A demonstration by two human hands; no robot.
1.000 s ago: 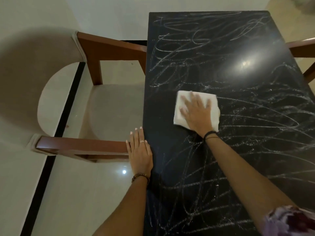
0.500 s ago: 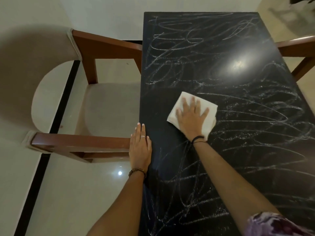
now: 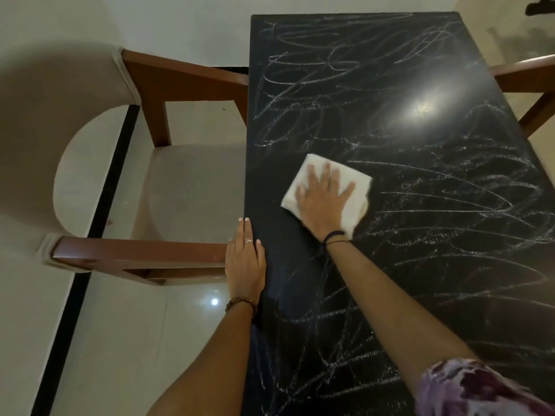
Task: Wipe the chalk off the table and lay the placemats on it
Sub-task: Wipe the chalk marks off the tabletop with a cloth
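Flat right hand pressing a white cloth on the chalked table.

The right hand has its fingers straight and spread, palm down on the folded white cloth, which lies on the black table near its left edge. The left hand rests flat, fingers straight and together, along that edge. Chalk scribbles cover most of the tabletop. A wooden armchair stands just beside the table's left side on the glossy floor.
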